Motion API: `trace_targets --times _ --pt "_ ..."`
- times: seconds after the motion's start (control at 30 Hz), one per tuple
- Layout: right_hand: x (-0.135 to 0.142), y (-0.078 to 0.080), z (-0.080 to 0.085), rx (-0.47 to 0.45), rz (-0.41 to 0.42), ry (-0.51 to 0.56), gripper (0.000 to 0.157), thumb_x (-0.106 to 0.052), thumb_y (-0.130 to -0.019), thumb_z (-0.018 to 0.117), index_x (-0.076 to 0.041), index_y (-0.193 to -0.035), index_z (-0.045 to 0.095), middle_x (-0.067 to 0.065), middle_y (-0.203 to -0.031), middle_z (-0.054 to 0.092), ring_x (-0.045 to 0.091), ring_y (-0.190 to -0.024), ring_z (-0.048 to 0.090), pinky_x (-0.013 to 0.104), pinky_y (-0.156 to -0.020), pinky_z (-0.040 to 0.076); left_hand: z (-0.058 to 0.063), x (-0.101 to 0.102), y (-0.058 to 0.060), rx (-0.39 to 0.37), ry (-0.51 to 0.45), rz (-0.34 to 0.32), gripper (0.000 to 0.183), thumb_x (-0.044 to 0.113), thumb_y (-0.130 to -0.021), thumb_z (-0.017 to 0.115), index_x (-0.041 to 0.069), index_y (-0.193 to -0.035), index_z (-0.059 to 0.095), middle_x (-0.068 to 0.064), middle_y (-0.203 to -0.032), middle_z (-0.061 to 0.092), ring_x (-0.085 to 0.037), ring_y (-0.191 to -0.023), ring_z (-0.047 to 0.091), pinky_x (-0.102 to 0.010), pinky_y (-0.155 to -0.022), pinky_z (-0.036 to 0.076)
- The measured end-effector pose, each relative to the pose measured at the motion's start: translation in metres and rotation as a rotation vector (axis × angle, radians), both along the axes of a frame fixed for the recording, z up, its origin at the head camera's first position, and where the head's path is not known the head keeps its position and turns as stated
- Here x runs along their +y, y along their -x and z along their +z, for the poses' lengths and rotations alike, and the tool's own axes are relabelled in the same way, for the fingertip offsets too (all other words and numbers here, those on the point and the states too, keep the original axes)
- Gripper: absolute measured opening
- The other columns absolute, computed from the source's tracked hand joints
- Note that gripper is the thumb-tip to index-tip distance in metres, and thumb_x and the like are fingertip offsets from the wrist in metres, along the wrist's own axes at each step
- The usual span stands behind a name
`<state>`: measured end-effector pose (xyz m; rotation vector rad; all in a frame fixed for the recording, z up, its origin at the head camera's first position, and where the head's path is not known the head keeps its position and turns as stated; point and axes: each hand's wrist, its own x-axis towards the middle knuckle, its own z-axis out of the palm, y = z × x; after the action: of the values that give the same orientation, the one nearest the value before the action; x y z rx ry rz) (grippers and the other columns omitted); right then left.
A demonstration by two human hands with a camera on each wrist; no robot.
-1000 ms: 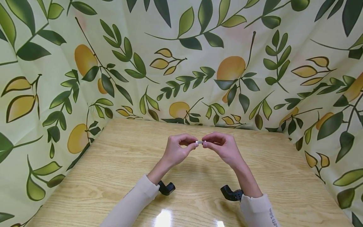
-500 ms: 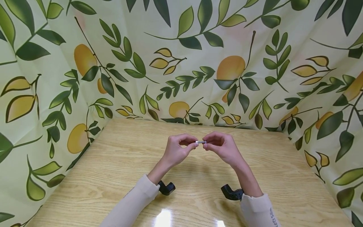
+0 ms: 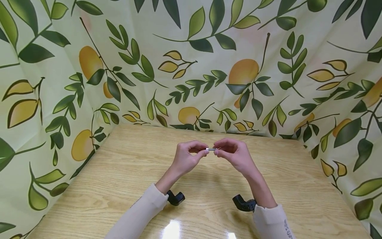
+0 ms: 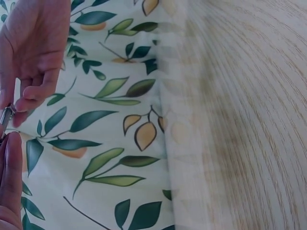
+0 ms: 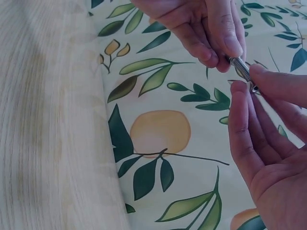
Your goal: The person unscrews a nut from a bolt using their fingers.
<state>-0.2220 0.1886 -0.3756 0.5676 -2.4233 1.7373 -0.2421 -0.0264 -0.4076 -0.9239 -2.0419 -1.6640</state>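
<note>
A short silver threaded bolt (image 3: 212,149) is held level between both hands above the table's far half. My left hand (image 3: 187,157) pinches its left end between thumb and fingers, which cover that end. On the right end, what looks like a small metal nut (image 5: 254,88) sits at the fingertips of my right hand (image 3: 235,156). The right thumb and index finger bend round that end. Close up in the right wrist view, the bolt's threads (image 5: 241,68) show between the hands. The left wrist view catches only part of the bolt (image 4: 6,116) at its left edge.
A wood-grain table (image 3: 143,172) lies below the hands. Cloth (image 3: 191,83) printed with leaves and orange fruit rises behind it and on both sides. Black wrist-camera mounts (image 3: 245,203) jut inward from both wrists over the table.
My right fingertips shift slightly round the bolt's right end; the nut showed more plainly half a second ago. The left hand and the bolt stay in place.
</note>
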Motion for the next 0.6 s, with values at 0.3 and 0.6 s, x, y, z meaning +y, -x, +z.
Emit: trace_targets --times 0.3,0.6 --pt "0.0011 0.0011 0.0003 -0.080 0.037 -0.027 0.026 -0.004 -0.094 0.074 0.007 -0.117 0.070 0.024 -0.102 0.076 0.013 -0.082 0.076 0.029 -0.078 0.065 0.0003 0.0006 -0.0010 0.000 -0.001 0.013 0.010 0.006 -0.090 0.080 0.002 -0.099 0.078 -0.012 -0.091 0.080 -0.020 -0.074 0.077 -0.026 -0.073 0.065" --pt "0.0023 0.0011 -0.0001 -0.037 0.029 -0.015 0.025 -0.008 -0.096 0.073 0.006 -0.116 0.071 0.020 -0.103 0.076 0.014 -0.081 0.075 0.027 -0.078 0.064 0.0001 0.0004 -0.0007 0.013 0.009 0.023 0.010 0.005 -0.090 0.080 0.001 -0.098 0.078 -0.012 -0.091 0.080 -0.017 -0.074 0.076 -0.026 -0.073 0.065"
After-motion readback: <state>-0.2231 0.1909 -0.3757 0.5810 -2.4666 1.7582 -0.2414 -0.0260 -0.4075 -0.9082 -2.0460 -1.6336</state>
